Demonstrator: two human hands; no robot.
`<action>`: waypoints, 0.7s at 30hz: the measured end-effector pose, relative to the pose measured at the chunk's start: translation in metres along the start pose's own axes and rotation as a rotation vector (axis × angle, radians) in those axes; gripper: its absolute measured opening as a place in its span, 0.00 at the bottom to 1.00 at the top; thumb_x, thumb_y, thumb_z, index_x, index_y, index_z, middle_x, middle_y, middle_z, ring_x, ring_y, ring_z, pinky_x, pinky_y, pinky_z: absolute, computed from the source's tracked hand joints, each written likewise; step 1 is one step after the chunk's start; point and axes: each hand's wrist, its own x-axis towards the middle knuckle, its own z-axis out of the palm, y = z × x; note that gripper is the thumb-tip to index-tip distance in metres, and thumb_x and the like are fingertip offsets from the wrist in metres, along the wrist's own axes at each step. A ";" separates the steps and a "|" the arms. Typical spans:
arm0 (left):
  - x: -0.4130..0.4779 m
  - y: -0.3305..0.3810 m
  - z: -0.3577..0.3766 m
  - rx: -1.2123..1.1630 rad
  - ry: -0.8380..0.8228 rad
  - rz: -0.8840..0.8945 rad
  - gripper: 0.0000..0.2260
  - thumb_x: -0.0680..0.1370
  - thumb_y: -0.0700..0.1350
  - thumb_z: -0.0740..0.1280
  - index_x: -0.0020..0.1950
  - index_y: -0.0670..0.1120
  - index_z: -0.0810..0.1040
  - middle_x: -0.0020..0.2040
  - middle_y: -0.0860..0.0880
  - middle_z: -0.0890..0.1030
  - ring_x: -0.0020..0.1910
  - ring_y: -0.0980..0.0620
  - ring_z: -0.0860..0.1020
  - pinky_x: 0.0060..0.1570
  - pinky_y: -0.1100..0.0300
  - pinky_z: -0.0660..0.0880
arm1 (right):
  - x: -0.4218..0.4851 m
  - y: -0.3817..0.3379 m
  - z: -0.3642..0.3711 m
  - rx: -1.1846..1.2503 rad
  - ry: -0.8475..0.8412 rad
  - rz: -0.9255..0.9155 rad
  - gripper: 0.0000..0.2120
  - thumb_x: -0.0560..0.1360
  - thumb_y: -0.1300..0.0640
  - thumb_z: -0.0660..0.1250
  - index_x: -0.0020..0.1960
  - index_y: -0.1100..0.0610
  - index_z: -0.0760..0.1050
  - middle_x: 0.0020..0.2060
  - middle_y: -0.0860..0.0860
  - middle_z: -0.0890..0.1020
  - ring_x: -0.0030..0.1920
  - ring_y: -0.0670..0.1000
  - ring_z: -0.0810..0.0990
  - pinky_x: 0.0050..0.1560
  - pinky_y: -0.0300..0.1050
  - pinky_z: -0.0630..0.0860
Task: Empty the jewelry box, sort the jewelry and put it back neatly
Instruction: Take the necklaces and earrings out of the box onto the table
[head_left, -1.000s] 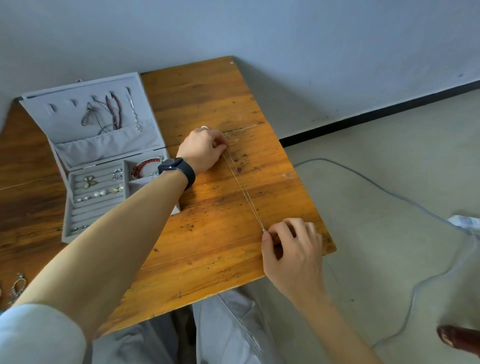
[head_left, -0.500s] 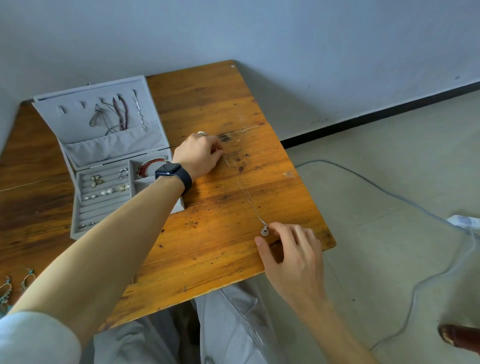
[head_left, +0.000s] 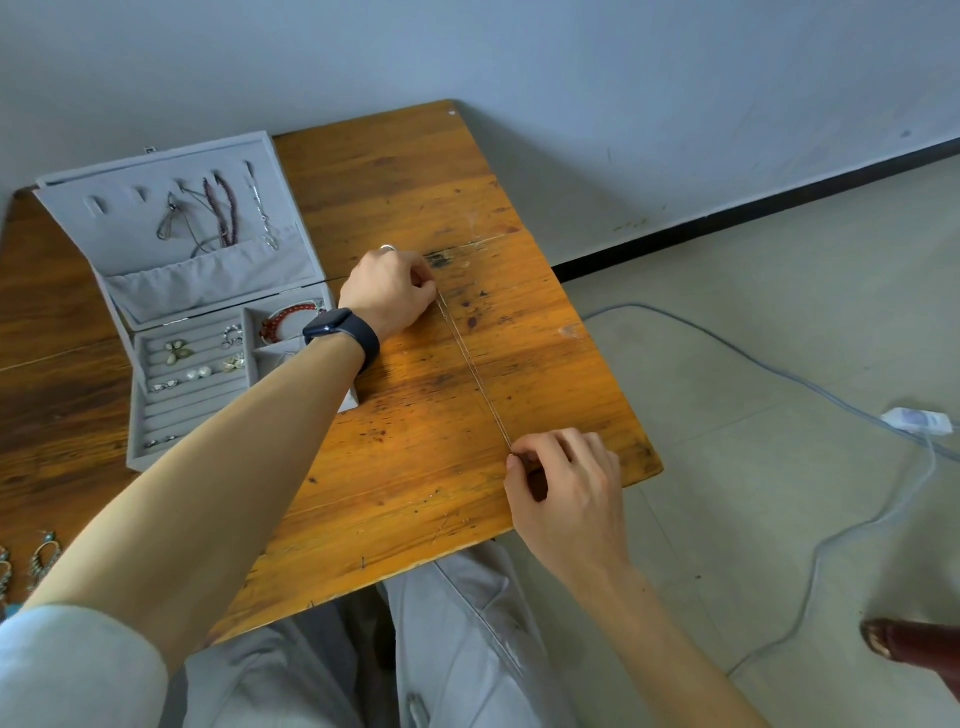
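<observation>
Two grips, one thing. Right hand (head_left: 566, 488): thumb and forefinger pressed together on the near end of a thin chain (head_left: 475, 371), other fingers loosely curled behind. Left hand (head_left: 389, 296): fingers curled, tips pinching the far end of the same chain.

One chain only, drawn out straight between the two grips. Long axis on a diagonal: from the left grip, farther off and to the left, down to the right grip close to the body. Near the left grip it looks doubled, two strands side by side; farther along it is too fine to tell. Lying on the worktop (head_left: 415, 182) or lifted just off it: cannot tell. Right grip sits near the worktop's near right corner.

Left wrist: one dark watch (head_left: 343, 332). One ring (head_left: 387, 248) on a finger of that hand.

Just left of the left grip, partly behind the wrist: one grey jewelry box (head_left: 136, 415), open, lid (head_left: 130, 244) leaning back. Hung in the lid: one dark beaded strand (head_left: 226, 213) and a few silver strands, count unclear. One red bracelet (head_left: 285, 317) in the compartment nearest the wrist. The ring rows hold about six small pieces.

Far left of both grips, at the frame's edge: two dangling earrings (head_left: 44, 556), a third partly cut off.

Right of the right grip, on the floor: one pale cable (head_left: 727, 343), one white plug block (head_left: 917, 420).
</observation>
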 end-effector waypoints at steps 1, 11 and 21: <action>-0.001 -0.001 0.000 -0.007 -0.008 0.012 0.06 0.78 0.49 0.68 0.51 0.49 0.83 0.50 0.49 0.80 0.46 0.50 0.78 0.41 0.57 0.77 | -0.002 -0.001 -0.001 0.003 -0.009 -0.003 0.03 0.74 0.53 0.68 0.47 0.50 0.79 0.43 0.44 0.80 0.46 0.48 0.74 0.46 0.41 0.63; -0.023 -0.005 0.002 -0.032 -0.021 0.068 0.05 0.78 0.50 0.68 0.48 0.51 0.82 0.50 0.50 0.77 0.46 0.51 0.76 0.40 0.60 0.71 | -0.026 -0.005 -0.013 0.034 -0.031 -0.029 0.03 0.72 0.54 0.68 0.46 0.50 0.76 0.39 0.42 0.78 0.43 0.47 0.73 0.43 0.45 0.66; -0.034 -0.003 -0.002 -0.050 -0.055 0.069 0.08 0.80 0.48 0.67 0.56 0.48 0.83 0.54 0.48 0.81 0.49 0.51 0.77 0.47 0.57 0.74 | -0.032 -0.003 -0.016 0.115 -0.073 0.000 0.06 0.72 0.53 0.70 0.47 0.50 0.75 0.41 0.42 0.77 0.45 0.48 0.73 0.46 0.50 0.70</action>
